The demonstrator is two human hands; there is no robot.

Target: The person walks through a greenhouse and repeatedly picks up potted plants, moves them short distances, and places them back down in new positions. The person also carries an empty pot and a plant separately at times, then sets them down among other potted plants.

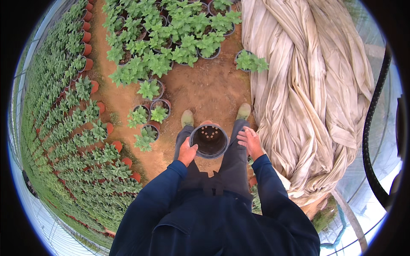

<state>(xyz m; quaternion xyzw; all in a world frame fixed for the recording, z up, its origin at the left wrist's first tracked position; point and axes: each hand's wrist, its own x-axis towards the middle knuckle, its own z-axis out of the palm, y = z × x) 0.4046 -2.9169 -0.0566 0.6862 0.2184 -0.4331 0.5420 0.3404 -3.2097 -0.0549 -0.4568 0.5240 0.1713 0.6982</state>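
Note:
My left hand [188, 151] grips the left rim of a round plastic plant pot [209, 153], its thumb over the edge. The pot is dark inside, with a ring of drainage holes in its base and no soil or plant in it. It is held between my legs above the ground. To the right of the pot, my right hand [250, 140] is apart from it, holding nothing, fingers loosely bent and spread in front of my right leg. Nearest on the left stand several potted leafy plants [159, 113].
Brown bare soil [205, 83] lies underfoot. A dense block of potted plants [169, 35] stands ahead, with one potted plant [246, 60] by a heap of beige fabric sheeting [301, 96] along the right. Rows of plants in terracotta-coloured pots [86, 49] fill the left.

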